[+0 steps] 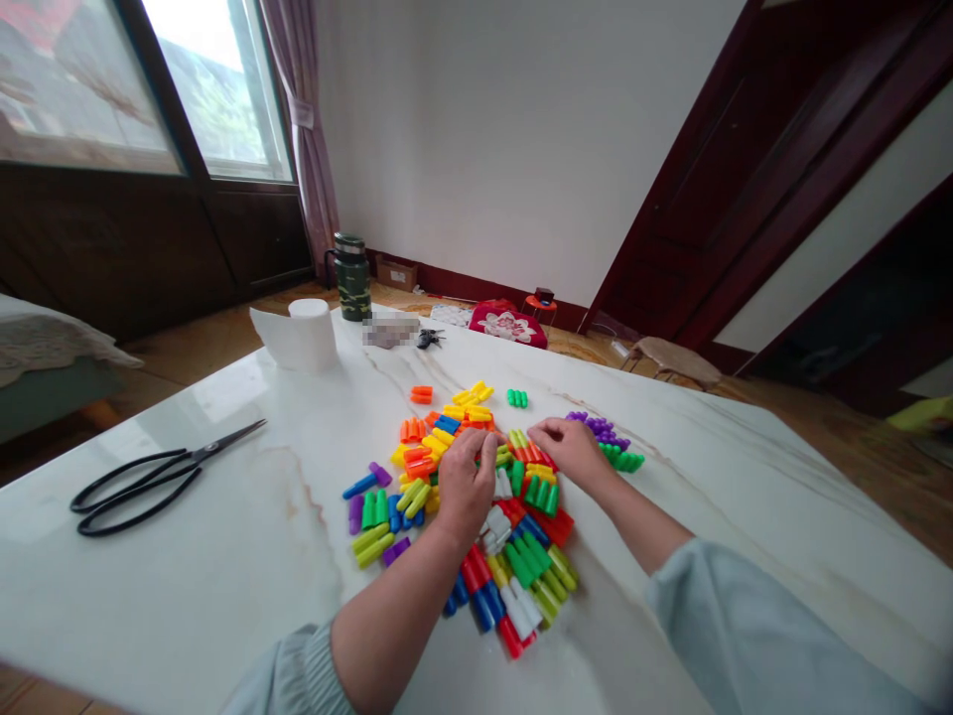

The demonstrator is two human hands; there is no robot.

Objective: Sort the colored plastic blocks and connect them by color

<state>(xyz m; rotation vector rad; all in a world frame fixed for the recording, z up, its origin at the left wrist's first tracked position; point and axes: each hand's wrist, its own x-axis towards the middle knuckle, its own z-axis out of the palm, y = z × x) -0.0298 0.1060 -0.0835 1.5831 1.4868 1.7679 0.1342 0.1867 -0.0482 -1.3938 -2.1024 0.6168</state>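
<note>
A heap of bright plastic toy pieces (528, 556), shaped like joined rounded tubes, lies on the white marble-patterned table (223, 596). My left hand (468, 482) is over the middle of the heap, its fingers curled together; whatever they may hold is hidden. To its right, my right hand (573, 447) has thumb and fingers pinched at the heap's edge, and I cannot make out anything between them. Purple pieces (596, 427) and green pieces (621, 458) sit in rows just beyond my right hand. Small yellow pieces (475, 393) lie past my fingertips.
Black-handled scissors (171, 477) rest at the left of the table. Toward the far edge stand a paper roll (309, 333) and a camouflage flask (351, 278), with a small bunch of keys (430, 339) nearby. A stool (674, 359) is on the floor beyond.
</note>
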